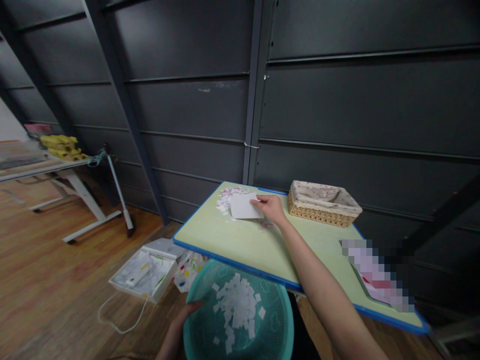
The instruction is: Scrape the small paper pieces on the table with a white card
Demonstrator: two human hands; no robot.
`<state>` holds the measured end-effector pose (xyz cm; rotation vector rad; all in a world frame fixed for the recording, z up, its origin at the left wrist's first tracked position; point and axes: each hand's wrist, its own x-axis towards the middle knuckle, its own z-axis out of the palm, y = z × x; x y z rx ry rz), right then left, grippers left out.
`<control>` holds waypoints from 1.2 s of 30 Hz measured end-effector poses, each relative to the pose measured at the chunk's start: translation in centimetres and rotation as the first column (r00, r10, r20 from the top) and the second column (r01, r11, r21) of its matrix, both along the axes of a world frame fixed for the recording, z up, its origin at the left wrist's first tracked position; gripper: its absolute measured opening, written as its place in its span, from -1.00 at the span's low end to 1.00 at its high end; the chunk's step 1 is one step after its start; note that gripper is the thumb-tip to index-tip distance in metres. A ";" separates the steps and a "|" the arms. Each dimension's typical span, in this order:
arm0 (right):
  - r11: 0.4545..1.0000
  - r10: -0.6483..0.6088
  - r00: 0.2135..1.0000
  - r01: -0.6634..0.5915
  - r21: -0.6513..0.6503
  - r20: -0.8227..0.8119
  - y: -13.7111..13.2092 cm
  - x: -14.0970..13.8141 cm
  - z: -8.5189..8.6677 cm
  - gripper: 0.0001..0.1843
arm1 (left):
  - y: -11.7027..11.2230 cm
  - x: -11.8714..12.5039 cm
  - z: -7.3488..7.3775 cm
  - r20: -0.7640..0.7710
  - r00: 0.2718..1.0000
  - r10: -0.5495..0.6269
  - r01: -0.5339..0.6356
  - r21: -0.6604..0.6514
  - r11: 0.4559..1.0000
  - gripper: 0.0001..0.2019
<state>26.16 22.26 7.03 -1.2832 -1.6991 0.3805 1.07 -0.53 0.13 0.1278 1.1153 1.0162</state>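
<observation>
My right hand (pixel 270 206) pinches the right edge of a white card (pixel 243 206) just over the pale green tabletop (pixel 232 240). Behind and beside the card lies a pile of small white and pinkish paper scraps (pixel 224 200), partly hidden by it. Below the table's front edge, my left hand (pixel 187 311) grips the left rim of a teal plastic basket (pixel 279 320), fingers wrapped over the edge. Inside this basket are many small white paper squares (pixel 238 300).
A lined wicker basket (pixel 322 212) stands at the table's back right. A partly pixelated pinkish booklet (pixel 375 280) lies at the right edge. On the floor at left are an open white box (pixel 116 280) with a cord and a spotted bag (pixel 189 267). Dark panels (pixel 195 105) rise behind.
</observation>
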 end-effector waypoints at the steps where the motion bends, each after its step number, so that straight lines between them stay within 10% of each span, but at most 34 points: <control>1: 1.000 0.006 1.000 -0.006 -0.004 0.005 0.0 0.0 0.0 -0.65 | -0.1 0.0 0.1 -0.036 0.999 0.010 -0.011 -0.008 1.000 -0.19; 36: 0.999 -0.045 0.993 0.043 0.022 0.112 -0.7 1.3 1.9 -0.63 | -0.2 0.0 0.9 -0.042 0.999 -0.021 0.020 -0.018 1.000 -0.15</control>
